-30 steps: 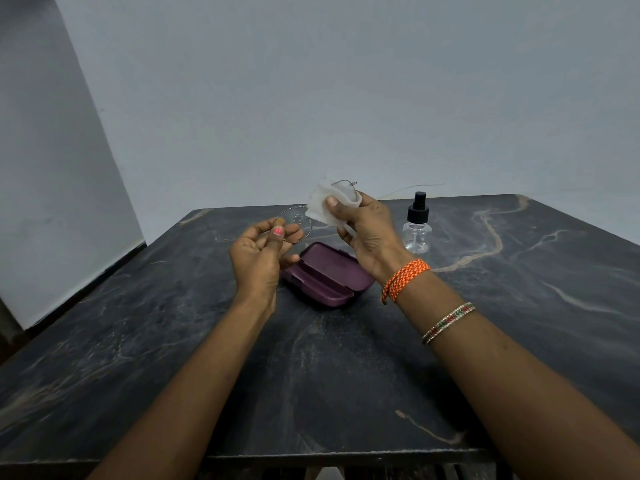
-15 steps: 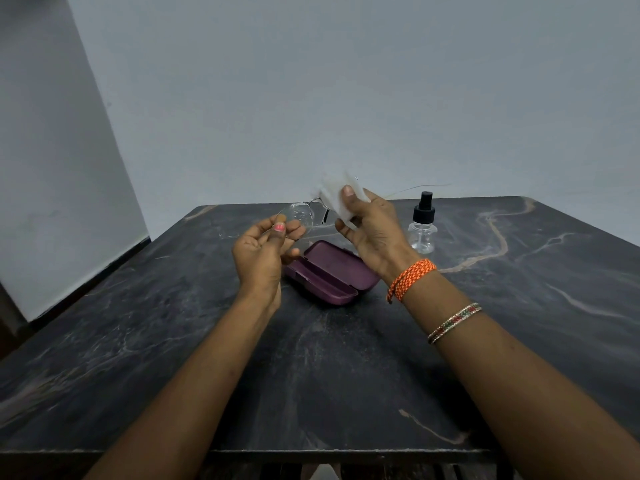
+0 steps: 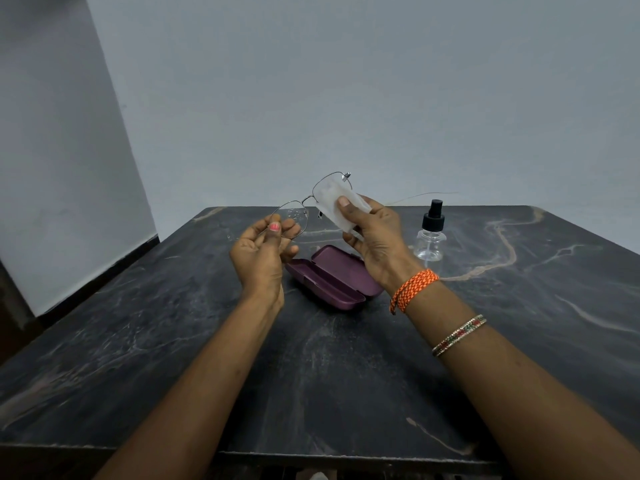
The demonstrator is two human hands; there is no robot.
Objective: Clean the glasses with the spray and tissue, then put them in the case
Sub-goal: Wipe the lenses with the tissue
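Thin wire-framed glasses are held up above the table between both hands. My left hand pinches the left lens rim, and droplets show on that lens. My right hand presses a white tissue against the right lens, thumb on top of the tissue. Below the hands an open purple case lies on the dark marble table. A small clear spray bottle with a black pump top stands upright to the right of my right hand.
Grey walls stand behind and to the left of the table. The table's near edge runs along the bottom of the view. Bracelets circle my right wrist and forearm.
Both hands have lifted the glasses higher above the case. The tissue now lies flat over the right lens rather than bunched around it.
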